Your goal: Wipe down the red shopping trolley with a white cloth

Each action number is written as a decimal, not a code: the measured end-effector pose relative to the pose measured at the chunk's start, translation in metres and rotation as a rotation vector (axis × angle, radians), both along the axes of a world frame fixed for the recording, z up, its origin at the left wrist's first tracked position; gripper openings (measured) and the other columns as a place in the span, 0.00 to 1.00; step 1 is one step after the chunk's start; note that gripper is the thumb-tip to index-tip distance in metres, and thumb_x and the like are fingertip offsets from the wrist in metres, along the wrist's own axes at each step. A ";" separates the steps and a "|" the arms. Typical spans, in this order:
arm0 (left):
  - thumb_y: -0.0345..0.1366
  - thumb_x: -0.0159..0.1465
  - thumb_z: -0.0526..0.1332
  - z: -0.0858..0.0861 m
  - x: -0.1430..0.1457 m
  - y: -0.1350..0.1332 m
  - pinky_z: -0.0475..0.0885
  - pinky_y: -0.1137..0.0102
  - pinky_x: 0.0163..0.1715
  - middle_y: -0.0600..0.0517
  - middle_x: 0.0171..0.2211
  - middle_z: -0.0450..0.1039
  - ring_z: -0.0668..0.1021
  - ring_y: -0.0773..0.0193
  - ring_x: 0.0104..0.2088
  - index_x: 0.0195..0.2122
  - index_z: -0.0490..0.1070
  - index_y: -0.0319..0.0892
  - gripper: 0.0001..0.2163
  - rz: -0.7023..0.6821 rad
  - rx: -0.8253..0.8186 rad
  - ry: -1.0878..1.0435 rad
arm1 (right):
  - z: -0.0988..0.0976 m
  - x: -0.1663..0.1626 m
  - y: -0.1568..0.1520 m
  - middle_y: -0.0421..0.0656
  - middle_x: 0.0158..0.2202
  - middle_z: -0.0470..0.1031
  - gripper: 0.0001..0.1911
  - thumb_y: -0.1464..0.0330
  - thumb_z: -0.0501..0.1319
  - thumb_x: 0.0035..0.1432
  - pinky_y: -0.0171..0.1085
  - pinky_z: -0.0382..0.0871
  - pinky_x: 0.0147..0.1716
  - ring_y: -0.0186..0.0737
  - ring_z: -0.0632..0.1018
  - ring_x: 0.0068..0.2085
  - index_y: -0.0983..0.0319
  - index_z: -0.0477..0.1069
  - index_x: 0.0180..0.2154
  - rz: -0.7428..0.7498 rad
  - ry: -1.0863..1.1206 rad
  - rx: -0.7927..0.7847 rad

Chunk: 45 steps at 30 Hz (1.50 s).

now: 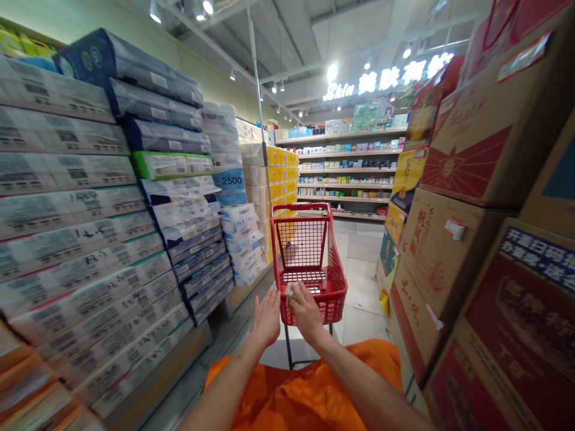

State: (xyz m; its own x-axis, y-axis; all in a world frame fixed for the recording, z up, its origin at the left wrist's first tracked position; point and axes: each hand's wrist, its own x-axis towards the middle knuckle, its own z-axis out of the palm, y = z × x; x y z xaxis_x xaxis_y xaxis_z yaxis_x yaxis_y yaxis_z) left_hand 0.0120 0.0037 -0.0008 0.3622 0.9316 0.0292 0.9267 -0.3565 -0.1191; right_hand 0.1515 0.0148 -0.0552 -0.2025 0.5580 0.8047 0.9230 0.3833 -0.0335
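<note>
In front of me stands a red plastic shopping cart (339,272) with a grid basket and dark metal legs. My left hand (267,317) is beside the cart's near left corner, its fingers stretched out and nothing seen in it. Whether it touches the cart I cannot tell. Over the near rim of the basket is my right hand (307,311), with a small crumpled whitish wad (290,291) under its fingers. The wad looks like a cloth or tissue, partly covered by the hand. Orange clothing (291,395) shows below my forearms.
Tall stacks of plastic-wrapped paper packs (90,221) line the left, with yellow packs (281,179) farther along. Cardboard cartons (462,155) pile up close on the right. Shelves of small goods (350,170) cross the far end of the tiled aisle floor (359,299).
</note>
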 end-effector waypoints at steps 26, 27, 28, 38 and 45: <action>0.24 0.51 0.46 -0.006 -0.001 0.002 0.40 0.50 0.57 0.47 0.62 0.37 0.45 0.59 0.61 0.60 0.40 0.35 0.33 -0.049 0.016 -0.010 | 0.001 0.117 -0.032 0.45 0.54 0.63 0.19 0.76 0.47 0.59 0.48 0.56 0.53 0.44 0.52 0.60 0.60 0.66 0.49 -0.224 -0.011 0.045; 0.24 0.51 0.45 -0.006 0.001 0.001 0.40 0.50 0.57 0.46 0.62 0.38 0.45 0.59 0.61 0.60 0.40 0.35 0.33 -0.045 0.021 -0.010 | 0.001 0.118 -0.031 0.46 0.54 0.63 0.17 0.74 0.47 0.59 0.48 0.56 0.53 0.45 0.52 0.60 0.61 0.67 0.47 -0.251 0.016 0.055; 0.25 0.52 0.45 -0.006 0.003 0.000 0.40 0.51 0.57 0.46 0.62 0.38 0.45 0.58 0.61 0.60 0.40 0.34 0.32 -0.037 0.026 -0.010 | 0.000 0.112 -0.029 0.47 0.54 0.63 0.16 0.74 0.48 0.59 0.48 0.57 0.53 0.45 0.52 0.60 0.62 0.68 0.47 -0.257 0.036 0.062; 0.25 0.50 0.47 -0.002 0.003 -0.001 0.40 0.50 0.57 0.47 0.62 0.38 0.45 0.58 0.61 0.60 0.42 0.36 0.33 -0.041 0.037 0.000 | 0.001 0.066 -0.021 0.43 0.54 0.63 0.17 0.75 0.48 0.59 0.46 0.60 0.52 0.44 0.54 0.59 0.59 0.67 0.47 -0.041 -0.029 0.070; 0.27 0.50 0.47 -0.007 0.007 0.002 0.40 0.50 0.57 0.47 0.62 0.38 0.45 0.58 0.61 0.60 0.40 0.35 0.34 -0.067 0.023 -0.039 | 0.005 0.097 -0.025 0.48 0.53 0.64 0.15 0.70 0.49 0.60 0.46 0.62 0.50 0.46 0.56 0.59 0.62 0.69 0.46 -0.173 0.060 0.143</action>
